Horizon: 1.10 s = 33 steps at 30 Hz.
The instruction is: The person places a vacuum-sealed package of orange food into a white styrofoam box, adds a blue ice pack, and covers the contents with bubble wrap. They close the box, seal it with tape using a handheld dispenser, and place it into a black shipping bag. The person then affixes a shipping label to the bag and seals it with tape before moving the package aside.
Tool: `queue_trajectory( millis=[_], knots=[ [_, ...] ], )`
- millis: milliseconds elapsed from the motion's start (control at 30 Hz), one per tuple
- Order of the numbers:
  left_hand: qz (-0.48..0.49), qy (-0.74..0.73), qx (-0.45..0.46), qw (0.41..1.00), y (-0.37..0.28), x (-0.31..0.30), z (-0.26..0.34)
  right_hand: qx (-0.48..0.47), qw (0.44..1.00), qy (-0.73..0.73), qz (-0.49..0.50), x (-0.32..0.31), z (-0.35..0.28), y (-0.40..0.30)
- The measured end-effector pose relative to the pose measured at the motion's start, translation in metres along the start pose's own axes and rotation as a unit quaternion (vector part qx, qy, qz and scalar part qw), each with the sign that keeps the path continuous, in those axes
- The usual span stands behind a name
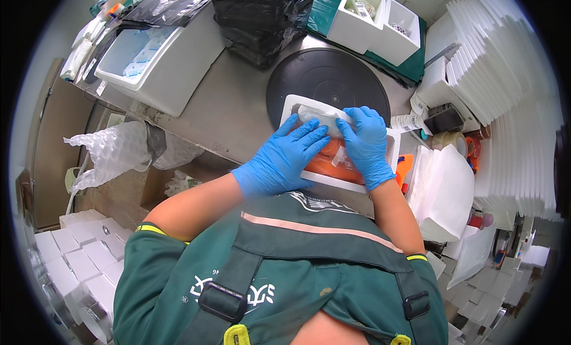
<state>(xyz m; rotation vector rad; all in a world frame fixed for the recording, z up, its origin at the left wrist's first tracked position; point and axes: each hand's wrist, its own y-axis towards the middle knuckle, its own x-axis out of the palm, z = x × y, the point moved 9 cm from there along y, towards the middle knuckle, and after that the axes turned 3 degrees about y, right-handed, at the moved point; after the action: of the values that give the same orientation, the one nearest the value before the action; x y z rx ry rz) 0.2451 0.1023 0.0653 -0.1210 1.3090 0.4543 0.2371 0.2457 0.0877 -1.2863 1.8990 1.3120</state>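
Observation:
Before me is an open white foam box [337,182], its far part over a round black turntable [325,75]. Inside it lie orange contents [332,170] wrapped in clear plastic film. A soft white packet [323,116] rests at the box's far side, above the orange contents. My left hand [290,155], in a blue glove, lies over the box with fingers spread, fingertips touching the packet. My right hand [368,144], gloved too, has its thumb and fingers around the packet's right edge, near the rim. My palms hide part of the contents.
Two small foam boxes [357,30] stand at the back on green material. A larger foam box [151,73] holds printed packs, beside a black plastic bag [263,24]. Stacked foam lids [499,77], tape rolls [453,142] and an orange tape dispenser [403,169] crowd the right.

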Motion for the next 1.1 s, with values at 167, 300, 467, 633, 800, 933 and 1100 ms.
queue_trajectory(
  millis=[167,300,467,633,800,933,1100],
  knots=[
    [0.008,-0.012,-0.008,1.000,0.006,-0.011,0.000,0.026,1.000,0.007,-0.003,0.000,0.007,0.005],
    [0.023,0.016,-0.043,0.999,0.002,-0.007,-0.003,0.014,1.000,-0.005,0.011,0.001,0.007,0.005],
    [-0.109,0.066,-0.075,0.989,0.022,-0.002,-0.011,0.010,1.000,-0.014,-0.005,0.006,0.013,0.009],
    [-0.094,0.055,-0.076,0.991,0.026,0.000,-0.008,0.028,0.998,-0.012,-0.053,0.012,0.022,0.015],
    [-0.031,0.040,-0.058,0.997,0.025,0.003,0.002,-0.007,0.997,-0.038,-0.070,0.017,0.031,0.015],
    [-0.049,0.033,-0.062,0.996,0.030,-0.002,0.004,-0.014,0.995,-0.055,-0.076,0.017,0.031,0.013],
    [-0.041,0.036,-0.054,0.997,0.027,-0.005,0.007,-0.003,0.993,-0.033,-0.111,0.016,0.029,0.016]
  ],
)
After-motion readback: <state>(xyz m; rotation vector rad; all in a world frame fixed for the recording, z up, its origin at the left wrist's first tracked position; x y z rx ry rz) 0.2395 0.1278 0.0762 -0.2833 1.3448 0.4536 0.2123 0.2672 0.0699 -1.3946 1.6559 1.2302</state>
